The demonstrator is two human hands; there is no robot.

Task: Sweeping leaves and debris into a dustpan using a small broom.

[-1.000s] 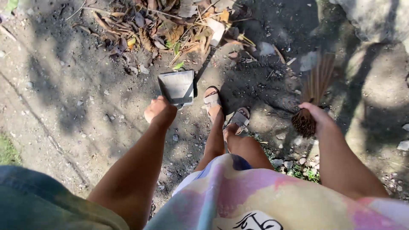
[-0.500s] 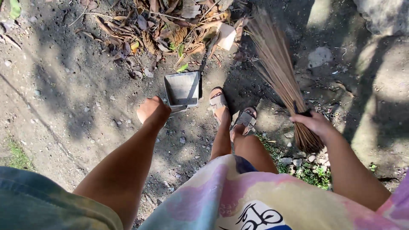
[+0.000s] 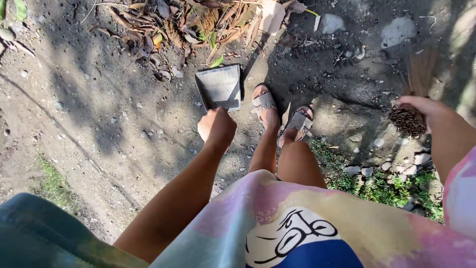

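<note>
View from above of a person standing on bare ground (image 3: 89, 119), dappled with shade. Far, at the upper left, lies a heap of dry leaves (image 3: 188, 25); near right, a strip of small stones and weeds (image 3: 377, 178) borders the dirt. Two sandalled feet (image 3: 280, 116) stand at centre.

Change from half a second ago: the broom (image 3: 414, 99), then swung across toward the leaf heap with its bristles spread over the ground, is now drawn back to the far right, bristles blurred and pointing away, clear of the heap. The dustpan (image 3: 219, 88) has stayed on the ground just near of the heap, mouth toward the leaves, and now sits close against the left foot. Judged from this, one sweeping stroke has ended; the pan looks empty, so little has been gathered.

Left hand (image 3: 217, 127): arm extended downward, fist closed, knuckles up, at the near edge of the dustpan; it appears to grip the pan's handle, though the handle itself is hidden beneath the hand.

Right hand (image 3: 426, 108): arm reaching out to the right, fingers wrapped round the bound butt end of the broom, whose cut stems face the camera.
</note>
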